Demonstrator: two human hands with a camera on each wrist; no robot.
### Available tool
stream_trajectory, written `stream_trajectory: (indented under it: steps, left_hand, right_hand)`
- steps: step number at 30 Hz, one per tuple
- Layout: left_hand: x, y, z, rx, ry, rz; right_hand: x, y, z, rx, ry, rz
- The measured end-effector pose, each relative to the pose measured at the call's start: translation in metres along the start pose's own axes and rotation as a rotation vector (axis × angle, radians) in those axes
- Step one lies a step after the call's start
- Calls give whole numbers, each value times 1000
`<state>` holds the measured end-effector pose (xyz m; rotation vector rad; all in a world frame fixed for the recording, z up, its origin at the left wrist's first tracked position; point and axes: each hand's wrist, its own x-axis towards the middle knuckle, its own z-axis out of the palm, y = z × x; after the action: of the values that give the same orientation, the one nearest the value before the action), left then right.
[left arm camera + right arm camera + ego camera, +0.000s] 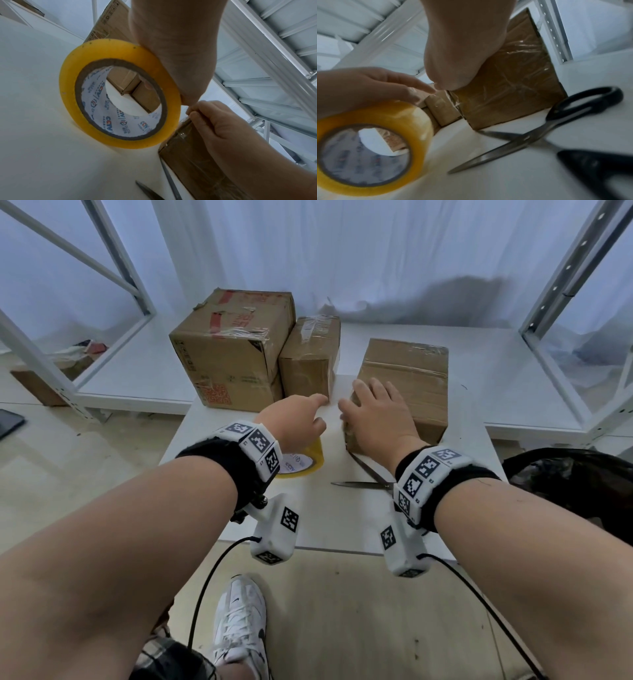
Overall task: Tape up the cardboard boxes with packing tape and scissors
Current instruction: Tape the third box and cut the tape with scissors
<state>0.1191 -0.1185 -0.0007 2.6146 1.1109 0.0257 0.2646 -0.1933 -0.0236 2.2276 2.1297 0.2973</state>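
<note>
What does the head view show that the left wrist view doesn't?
Head only: the right-hand box's top face, two more boxes stacked left of it, and the scissors' pivot. Left wrist only: the printed core inside the tape roll. Both: the left hand holding the roll, the right hand at the box's near corner, and the open blades.

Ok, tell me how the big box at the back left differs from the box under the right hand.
The big box is taller and carries red print and red tape; the box under the right hand is lower and plain brown. The right hand rests on the plain box; nothing touches the big one. Both are cardboard with clear tape.
</note>
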Motion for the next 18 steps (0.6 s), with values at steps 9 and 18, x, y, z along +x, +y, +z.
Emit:
stream_trajectory:
  steps: [9,18]
  left_hand:
    - [-8,4,-17,-259,152,16]
    - [-22,55,-58,-372,400,208]
  right_hand:
    - [-3,21,-28,452,96,-37]
    - [-27,29,-89,1662,-175,564]
